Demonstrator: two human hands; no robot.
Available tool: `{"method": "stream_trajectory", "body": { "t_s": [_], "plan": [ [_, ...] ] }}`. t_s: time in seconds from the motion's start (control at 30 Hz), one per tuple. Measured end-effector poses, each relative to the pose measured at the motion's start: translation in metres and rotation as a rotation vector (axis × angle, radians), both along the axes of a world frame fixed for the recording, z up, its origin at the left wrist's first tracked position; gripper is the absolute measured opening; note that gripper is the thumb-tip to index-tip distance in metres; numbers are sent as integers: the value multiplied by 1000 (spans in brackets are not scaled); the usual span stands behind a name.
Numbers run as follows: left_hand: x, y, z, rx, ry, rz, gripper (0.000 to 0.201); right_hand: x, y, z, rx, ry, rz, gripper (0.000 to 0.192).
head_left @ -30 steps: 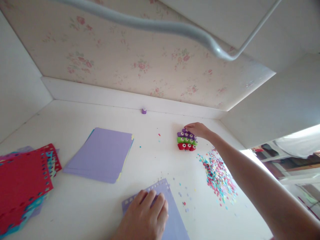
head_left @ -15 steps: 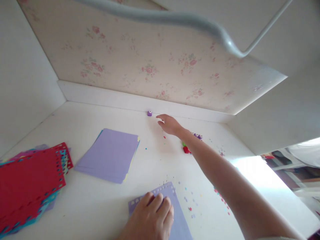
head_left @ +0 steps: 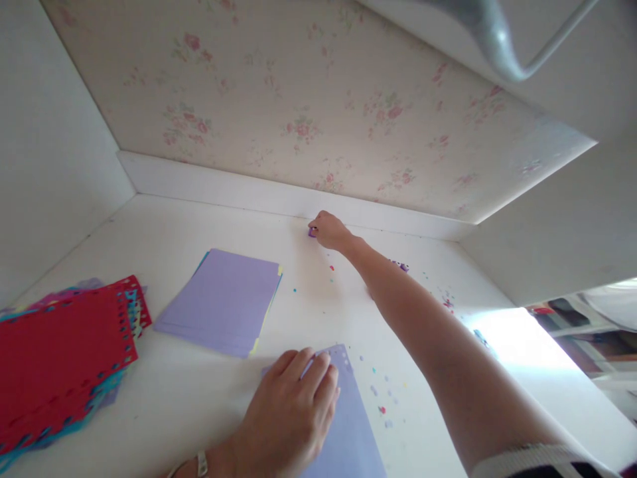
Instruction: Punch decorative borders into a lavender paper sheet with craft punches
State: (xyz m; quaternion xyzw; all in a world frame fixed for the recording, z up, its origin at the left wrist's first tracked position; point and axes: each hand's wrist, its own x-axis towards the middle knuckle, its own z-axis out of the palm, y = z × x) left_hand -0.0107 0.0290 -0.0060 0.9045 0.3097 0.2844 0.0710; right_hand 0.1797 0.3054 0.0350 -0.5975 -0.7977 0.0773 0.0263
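Observation:
My right hand [head_left: 329, 230] reaches to the back of the white desk, its fingers closed around a small purple craft hole punch [head_left: 312, 232], which they partly hide. My left hand [head_left: 296, 405] lies on a light purple paper sheet [head_left: 355, 425] at the front, its fingers slightly bent and resting on the top edge. A few punched holes show at that sheet's far corner; my hand covers the others. More purple punches [head_left: 401, 266] stand just beyond my right forearm, partly hidden by it.
A stack of light purple sheets [head_left: 223, 299] with yellow and blue edges lies left of centre. Red sheets with punched edges [head_left: 64, 358] are piled at the far left. Paper bits [head_left: 382, 410] are scattered at the right. A floral wall [head_left: 298, 133] rises behind the desk.
My right hand has moved to the purple punch by the wall and closed on it. My left hand has shifted slightly up over the sheet's top edge. The view has moved a little.

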Motion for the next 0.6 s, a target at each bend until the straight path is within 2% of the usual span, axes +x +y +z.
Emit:
{"method": "stream_trajectory", "body": {
  "t_s": [0.1,0.23,0.3,0.4,0.43,0.5,0.6],
  "plan": [
    [1,3,2,-33,52,134,38,11,-15,1,-5,86,-36,16],
    [2,6,1,-144,139,138,46,26,-52,1,6,273,-110,16],
    [2,9,3,-211,146,123,49,31,-81,0,6,392,-158,21],
    [1,16,8,-290,132,134,57,35,-140,-2,-28,582,-205,35],
    [0,18,10,-313,128,137,59,35,-162,-4,-56,674,-217,36],
    [-2,23,13,-361,129,140,56,37,-206,-6,-206,1131,-315,31],
    [-5,30,17,-432,141,138,49,41,-256,-9,-372,1441,-433,30]
  ]
}}
